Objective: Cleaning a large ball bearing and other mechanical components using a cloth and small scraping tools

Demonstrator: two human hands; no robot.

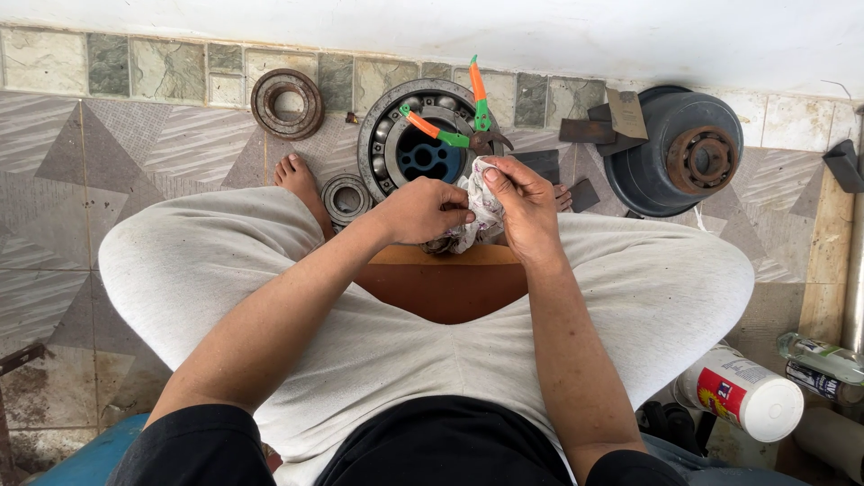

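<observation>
My left hand [423, 211] and my right hand [520, 200] meet in front of my knees, both closed on a white patterned rag [481, 209] wrapped around a small metal part whose edge peeks out below. Just beyond the hands a large ball bearing [376, 135] with visible steel balls lies flat on the tiled floor. Pliers with orange and green handles [459, 126] rest across its top.
A rusty bearing ring [286, 103] lies by the wall, a smaller bearing [345, 198] beside my foot [297, 175]. A dark pulley-like hub [684, 148] sits at right. A white tub [742, 391] and bottles [823, 360] lie at lower right. I sit on a brown stool [441, 283].
</observation>
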